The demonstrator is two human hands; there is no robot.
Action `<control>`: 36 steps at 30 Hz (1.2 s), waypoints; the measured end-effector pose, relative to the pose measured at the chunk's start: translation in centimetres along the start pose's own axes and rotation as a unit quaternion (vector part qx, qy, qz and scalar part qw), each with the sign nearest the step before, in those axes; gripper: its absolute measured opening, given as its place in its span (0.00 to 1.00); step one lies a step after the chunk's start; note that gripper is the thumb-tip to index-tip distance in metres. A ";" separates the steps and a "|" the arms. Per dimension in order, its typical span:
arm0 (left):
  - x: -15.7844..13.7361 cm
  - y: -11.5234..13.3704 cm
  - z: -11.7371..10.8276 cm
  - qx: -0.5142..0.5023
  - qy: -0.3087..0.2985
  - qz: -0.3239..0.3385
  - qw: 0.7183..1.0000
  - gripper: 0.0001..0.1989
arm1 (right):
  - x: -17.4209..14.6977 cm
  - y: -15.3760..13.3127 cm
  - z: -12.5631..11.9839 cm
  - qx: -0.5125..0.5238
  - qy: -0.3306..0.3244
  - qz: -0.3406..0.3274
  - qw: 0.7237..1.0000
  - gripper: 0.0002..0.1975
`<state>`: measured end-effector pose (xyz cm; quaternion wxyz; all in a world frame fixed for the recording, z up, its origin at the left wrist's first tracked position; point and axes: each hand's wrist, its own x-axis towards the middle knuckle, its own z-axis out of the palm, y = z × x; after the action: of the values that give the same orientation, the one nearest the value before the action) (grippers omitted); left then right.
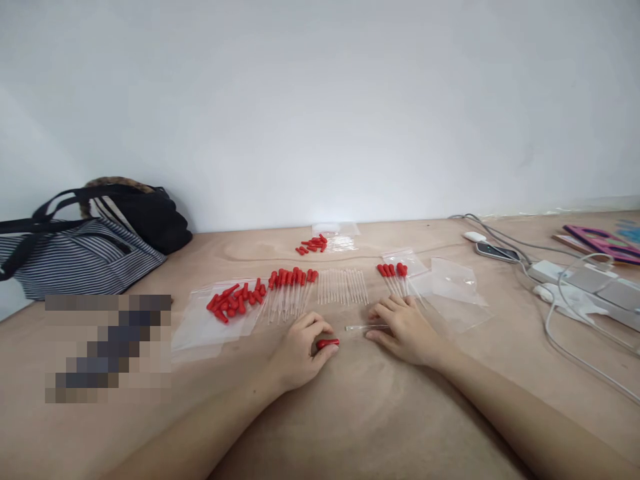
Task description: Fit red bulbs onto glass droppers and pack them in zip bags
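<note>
My left hand (301,352) is closed on a red rubber dropper bulb (327,343), whose narrow end points right. Opposite it, my right hand (406,331) grips a thin glass dropper tube (359,327) that lies sideways, one end toward the bulb. Bulb and tube are apart. Just beyond my hands lies a row of bare glass tubes (343,287). Droppers with red bulbs fitted (287,287) are laid out left of that row, and several more fitted droppers (394,277) are by my right fingers. Loose red bulbs (235,302) are heaped farther left.
Clear plastic bags (193,327) lie under the loose bulbs, with others (457,283) at right. Smaller red bulbs (313,245) are near the wall. A striped bag (85,257) stands far left; a power strip (595,287) with cables is at right, near a small black device (497,251).
</note>
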<state>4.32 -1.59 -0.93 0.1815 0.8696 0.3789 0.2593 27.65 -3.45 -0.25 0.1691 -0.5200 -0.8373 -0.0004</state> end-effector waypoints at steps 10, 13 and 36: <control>0.2 0.0 0.7 -0.010 0.025 -0.035 0.999 0.02 | 0.6 -0.8 1.2 0.074 0.015 -0.011 0.997 0.05; 0.1 -0.3 0.9 -0.005 0.037 -0.033 0.999 0.04 | 0.2 -1.1 1.2 0.108 0.045 -0.036 0.992 0.04; 0.1 0.4 1.1 -0.007 0.050 -0.080 0.996 0.03 | 0.1 -2.5 2.4 0.122 0.119 -0.089 0.981 0.10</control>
<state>5.23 -1.92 -1.53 0.1890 0.8213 0.4538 0.2895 24.75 -4.10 -2.05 0.3284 -0.4155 -0.8479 0.0248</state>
